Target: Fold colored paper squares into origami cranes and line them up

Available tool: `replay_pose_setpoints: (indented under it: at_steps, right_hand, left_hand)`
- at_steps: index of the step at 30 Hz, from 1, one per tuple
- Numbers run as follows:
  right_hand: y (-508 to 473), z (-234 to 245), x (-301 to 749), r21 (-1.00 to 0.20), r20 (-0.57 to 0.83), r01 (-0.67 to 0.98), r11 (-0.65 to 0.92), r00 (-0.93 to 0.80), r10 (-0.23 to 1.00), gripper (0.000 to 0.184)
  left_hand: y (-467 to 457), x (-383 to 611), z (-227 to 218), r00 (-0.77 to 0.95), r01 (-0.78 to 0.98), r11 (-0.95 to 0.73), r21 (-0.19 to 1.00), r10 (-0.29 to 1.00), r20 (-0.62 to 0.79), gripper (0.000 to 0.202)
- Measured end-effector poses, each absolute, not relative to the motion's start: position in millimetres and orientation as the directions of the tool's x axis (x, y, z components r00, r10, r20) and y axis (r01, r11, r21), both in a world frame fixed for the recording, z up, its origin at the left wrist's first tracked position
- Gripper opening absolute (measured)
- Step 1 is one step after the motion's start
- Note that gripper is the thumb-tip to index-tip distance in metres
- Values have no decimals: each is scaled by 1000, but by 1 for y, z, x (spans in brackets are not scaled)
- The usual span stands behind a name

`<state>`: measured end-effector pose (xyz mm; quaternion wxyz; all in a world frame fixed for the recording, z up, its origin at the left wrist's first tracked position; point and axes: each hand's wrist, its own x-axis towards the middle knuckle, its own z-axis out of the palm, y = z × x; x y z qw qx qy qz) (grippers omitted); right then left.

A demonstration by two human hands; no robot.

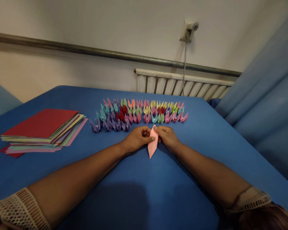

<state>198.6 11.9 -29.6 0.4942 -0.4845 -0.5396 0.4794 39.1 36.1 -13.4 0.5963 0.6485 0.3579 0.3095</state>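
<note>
Between my two hands is a folded piece of pink origami paper [153,147], a narrow diamond with its long point toward me. My left hand [139,138] pinches its left side, the thumb lying across the front. At the upper right edge, near the top tip, my right hand [167,136] grips it between thumb and fingers. The fingers behind the paper are partly hidden. Just beyond my hands stand several rows of folded paper cranes [134,115] in purple, teal, red, pink, green and yellow.
A stack of coloured paper sheets [42,123], red on top, lies at the left of the blue-covered table [105,191]. Behind the table are a radiator [177,83], a metal pipe [105,55] and a wall socket [187,31] with a cord. A blue curtain [261,86] hangs at the right.
</note>
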Motion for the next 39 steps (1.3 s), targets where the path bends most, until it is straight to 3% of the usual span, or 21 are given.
replay_pose_setpoints:
  at_steps: [4, 9, 12, 18, 25, 30, 33, 39]
  right_hand:
    - [13, -32, 199, -995, 72, 67, 74, -41, 997, 59]
    - [14, -32, 199, -994, 85, 65, 91, -82, 993, 55]
    - [14, -34, 200, -997, 71, -5, 71, -54, 996, 57]
    - [13, -36, 200, -981, 148, -146, 130, -118, 982, 36]
    - [16, -39, 199, -977, 106, -184, 104, 1, 994, 32]
    - [14, -39, 194, -970, 232, -47, 240, 136, 963, 27]
    - [9, -39, 192, -937, 340, 145, 317, 183, 922, 20]
    - [0, -36, 195, -753, 511, 512, 413, 61, 857, 8]
  left_hand:
    - [36, 39, -13, 542, 97, -21, 995, 840, -35, 27]
    - [36, 39, -15, 530, 84, -24, 996, 848, -24, 27]
    - [36, 39, -14, 489, 58, 24, 998, 871, -49, 28]
    - [36, 39, -12, 403, -68, 137, 988, 910, -99, 34]
    - [40, 38, -18, 348, -185, 190, 964, 930, -116, 34]
    - [40, 41, -23, 301, -113, 93, 989, 952, -55, 24]
    - [38, 42, -24, 307, -13, -2, 1000, 952, 6, 16]
    - [33, 42, -19, 379, 21, -69, 997, 924, 56, 21]
